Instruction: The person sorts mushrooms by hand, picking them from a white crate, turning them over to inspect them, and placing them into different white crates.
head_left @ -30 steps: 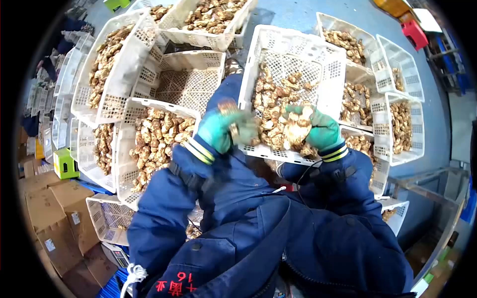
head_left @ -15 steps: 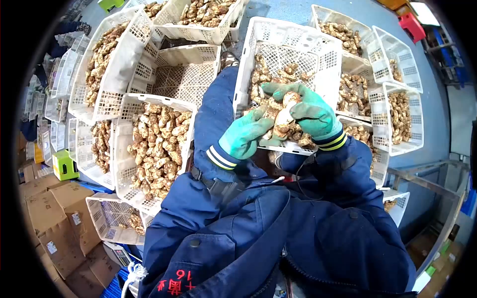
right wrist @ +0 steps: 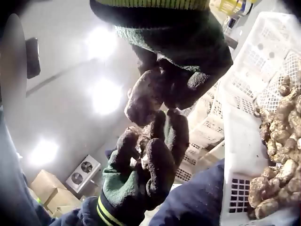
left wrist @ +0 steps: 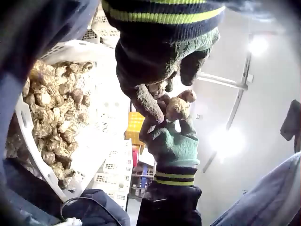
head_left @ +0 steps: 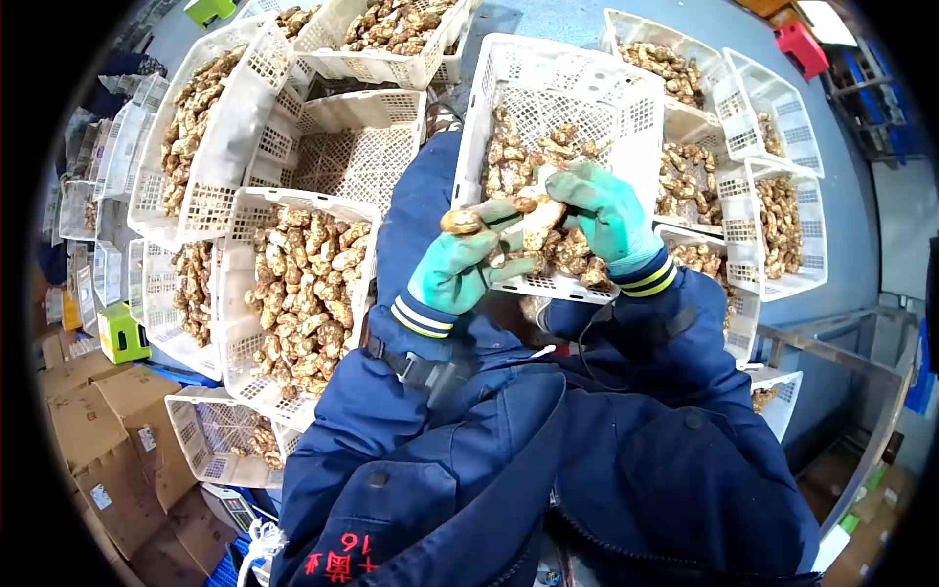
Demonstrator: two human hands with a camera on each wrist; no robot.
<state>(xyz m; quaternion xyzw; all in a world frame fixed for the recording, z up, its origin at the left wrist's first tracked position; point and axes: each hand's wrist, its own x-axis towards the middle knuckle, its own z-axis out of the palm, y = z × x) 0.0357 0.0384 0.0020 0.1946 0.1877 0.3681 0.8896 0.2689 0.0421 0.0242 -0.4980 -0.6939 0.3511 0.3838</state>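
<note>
My left hand (head_left: 455,269), in a green-coated glove, holds small knobby brown mushrooms; one mushroom (head_left: 461,222) sticks out past its fingers. My right hand (head_left: 611,215), gloved alike, grips a larger pale-stemmed mushroom (head_left: 541,227) between thumb and fingers. Both hands are close together above the near end of a white crate (head_left: 646,137), which contains a heap of mushrooms (head_left: 509,161). The right wrist view shows the larger mushroom (right wrist: 143,99) coming down from the right hand, right at the left fingertips. Gloved fingers partly hide the left hand's pieces.
A crate full of mushrooms (head_left: 303,303) stands at the left, with a crate showing a bare mesh bottom (head_left: 357,161) behind it. More mushroom crates (head_left: 773,230) are stacked at the right. Cardboard boxes (head_left: 117,430) lie at lower left, near a green stool (head_left: 122,333).
A second ago the left hand was blurred at the crate's left side, holding a mushroom. It came to the right hand's clump, then drew slightly left with pieces. The right hand keeps its mushroom.
</note>
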